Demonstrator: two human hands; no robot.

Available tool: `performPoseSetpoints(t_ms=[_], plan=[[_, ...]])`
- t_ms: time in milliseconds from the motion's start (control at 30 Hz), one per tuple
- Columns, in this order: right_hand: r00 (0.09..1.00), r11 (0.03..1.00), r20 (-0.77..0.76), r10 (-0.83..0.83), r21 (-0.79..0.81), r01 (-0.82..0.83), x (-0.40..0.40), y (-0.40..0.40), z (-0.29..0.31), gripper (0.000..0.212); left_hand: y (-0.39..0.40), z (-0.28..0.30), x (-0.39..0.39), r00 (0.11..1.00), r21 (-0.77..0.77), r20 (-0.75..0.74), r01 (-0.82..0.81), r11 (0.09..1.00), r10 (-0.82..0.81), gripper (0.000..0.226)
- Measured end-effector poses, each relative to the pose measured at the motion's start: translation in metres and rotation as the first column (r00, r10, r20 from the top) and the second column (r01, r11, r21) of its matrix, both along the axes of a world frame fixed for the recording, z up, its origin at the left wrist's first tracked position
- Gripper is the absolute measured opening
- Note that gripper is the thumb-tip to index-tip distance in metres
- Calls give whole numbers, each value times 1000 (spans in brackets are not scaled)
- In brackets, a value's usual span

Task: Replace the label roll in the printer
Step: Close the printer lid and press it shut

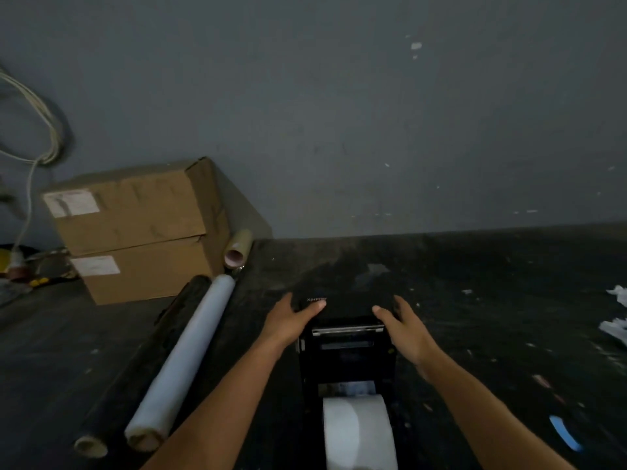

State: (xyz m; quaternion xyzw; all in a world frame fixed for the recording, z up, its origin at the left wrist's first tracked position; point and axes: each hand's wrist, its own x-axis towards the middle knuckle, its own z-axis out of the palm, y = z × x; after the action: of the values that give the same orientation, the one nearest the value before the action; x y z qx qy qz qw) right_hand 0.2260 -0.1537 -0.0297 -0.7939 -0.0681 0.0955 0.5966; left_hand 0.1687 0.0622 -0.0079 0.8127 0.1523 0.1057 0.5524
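- Centrally, a black label printer [346,337] marked "Xprinter" is seen standing on a dark, scuffed surface [492,300], with its top cover flanked by both hands.
- The left hand [291,320] is laid flat on the cover's left edge, its fingers [314,308] loosely spread and pressed against the top beside the brand lettering; nothing is pinched.
- The right hand [403,330] is placed on the cover's right edge, with the thumb resting on top and the remaining fingers curled down the side; nothing is gripped between them.
- A white label roll [359,432] is seated at the near end of the printer, below both wrists and well apart from the fingers, untouched by either hand.
- A silver tear bar is visible across the printer between the two hands.
- To the left, a long translucent film roll [183,361] and a darker roll [146,364] are laid side by side on the surface.
- Two stacked cardboard boxes [135,232] are set against the grey wall, with a short cardboard tube [237,252] just beside them.
- White paper scraps [615,320] are scattered at the far right, and a blue strip [565,432] lies near the right forearm.
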Motion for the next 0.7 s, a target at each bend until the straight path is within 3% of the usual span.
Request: performPoseSetpoints(t_ms=[133, 233, 433, 500, 600, 700], plan=[[999, 998, -8, 49, 47, -48, -11, -6, -6, 75, -8, 1, -17, 1000, -18, 3, 7, 1000, -7, 52], [992, 990, -4, 127, 70, -126, -21, -18, -8, 78, -14, -1, -37, 999, -33, -4, 41, 999, -41, 29], [966, 966, 49, 254, 38, -256, -52, -42, -9, 80, -25, -8, -78, 997, -101, -1, 82, 992, -82, 37], [955, 957, 56, 290, 18, -291, -67, -52, -14, 84, -28, -13, -96, 993, -67, -47, 101, 993, -104, 51], [945, 945, 33, 326, -40, -324, -87, -66, -19, 96, -31, -19, -120, 972, -9, -193, 135, 991, -134, 105], [955, 953, -4, 296, -74, -295, -106, -75, -26, 106, -35, -27, -142, 953, -11, -245, 182, 983, -179, 121]])
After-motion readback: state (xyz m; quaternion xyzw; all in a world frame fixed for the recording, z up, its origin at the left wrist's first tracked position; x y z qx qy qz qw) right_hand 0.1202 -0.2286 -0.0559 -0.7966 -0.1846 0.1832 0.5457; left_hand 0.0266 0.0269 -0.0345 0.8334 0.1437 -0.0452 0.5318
